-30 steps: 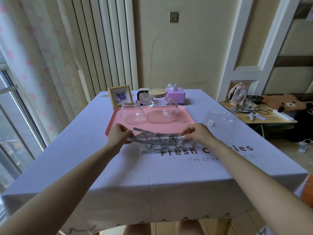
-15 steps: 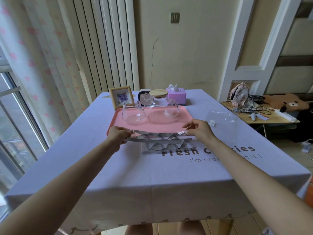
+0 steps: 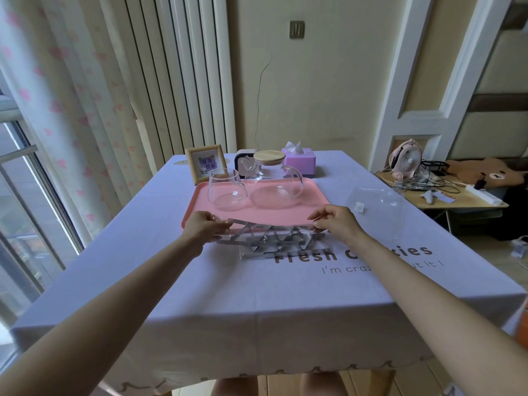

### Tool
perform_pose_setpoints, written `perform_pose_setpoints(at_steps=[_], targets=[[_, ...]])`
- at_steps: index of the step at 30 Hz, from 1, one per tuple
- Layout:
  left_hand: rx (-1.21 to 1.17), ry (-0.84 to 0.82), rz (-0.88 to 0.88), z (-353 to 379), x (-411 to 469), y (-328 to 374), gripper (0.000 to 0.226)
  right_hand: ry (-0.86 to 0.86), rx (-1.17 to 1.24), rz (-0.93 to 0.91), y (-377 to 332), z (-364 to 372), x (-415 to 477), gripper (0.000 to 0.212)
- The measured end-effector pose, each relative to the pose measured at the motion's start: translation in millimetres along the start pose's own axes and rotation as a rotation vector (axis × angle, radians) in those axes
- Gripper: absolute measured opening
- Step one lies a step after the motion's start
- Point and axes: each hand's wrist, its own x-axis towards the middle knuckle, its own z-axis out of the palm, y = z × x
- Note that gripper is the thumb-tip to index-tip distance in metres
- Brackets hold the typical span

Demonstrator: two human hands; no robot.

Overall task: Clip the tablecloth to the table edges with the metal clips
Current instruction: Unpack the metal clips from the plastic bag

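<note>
Near edge: lilac tablecloth [image 3: 257,310] hangs over the table front, scalloped hem, no clip seen on it. Two bare forearms reach fwd over it.

Mid-table, past the printed "Fresh Cookies" lettering: the metal clips [image 3: 274,238], a zig-zag silver bundle, apparently in clear wrap. Its lower part rests on the cloth; its top is lifted just in front of the pink tray [image 3: 311,192]. L hand [image 3: 204,228] pinches the bundle's left end btwn thumb and fingers. R hand [image 3: 335,220] pinches the right end w/ thumb and forefinger, other fingers loosely curled.

Change vs 1 s ago: both hands stay on the same ends, but the top strip, then slanting down to the right, now runs level and a bit higher. Likely the pack is being pulled open, so no clip is free yet and clipping hasn't begun.

Further back: glass cup [image 3: 225,190] and glass teapot [image 3: 274,187] on the tray, clear plastic bag [image 3: 374,201] to the right. Beyond: photo frame [image 3: 204,162], purple tissue box [image 3: 300,160].
</note>
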Motion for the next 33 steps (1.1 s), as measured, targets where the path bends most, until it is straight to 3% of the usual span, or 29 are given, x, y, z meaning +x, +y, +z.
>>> perform_pose_setpoints(at_steps=[6,10,14,17,20,22,27,30,33], targets=[[-0.083,0.079,0.039,-0.8,3.8,2.1,0.032,0.04,-0.045,-0.025,0.6,-0.4,2.5,0.026],[-0.18,0.002,0.039,-2.6,6.7,5.9,0.031,0.026,-0.125,-0.05,-1.5,1.2,2.9,0.02],[-0.038,-0.063,0.032,-5.1,8.8,8.4,0.017,-0.047,-0.243,-0.055,-2.1,4.6,3.6,0.019],[0.195,0.035,0.023,-4.0,12.1,1.4,0.025,-0.121,-0.308,-0.058,0.5,5.0,2.4,0.017],[0.695,0.228,0.236,1.3,15.1,-11.3,0.071,-0.243,-0.286,-0.075,1.6,4.4,-0.5,0.02],[0.825,0.242,0.46,8.0,11.9,-14.3,0.082,-0.217,-0.359,-0.113,2.4,6.3,-0.6,0.026],[0.856,-0.091,0.948,24.2,1.0,-15.0,0.055,0.037,-0.728,-0.199,-4.2,8.7,-4.5,0.034],[1.007,-0.287,1.008,30.6,-5.7,-19.9,0.06,0.046,-0.759,-0.078,-0.1,2.2,-5.1,0.038],[1.044,-0.274,1.061,31.3,-8.0,-28.6,0.055,-0.065,-0.62,-0.066,8.3,-7.7,-4.4,0.028]])
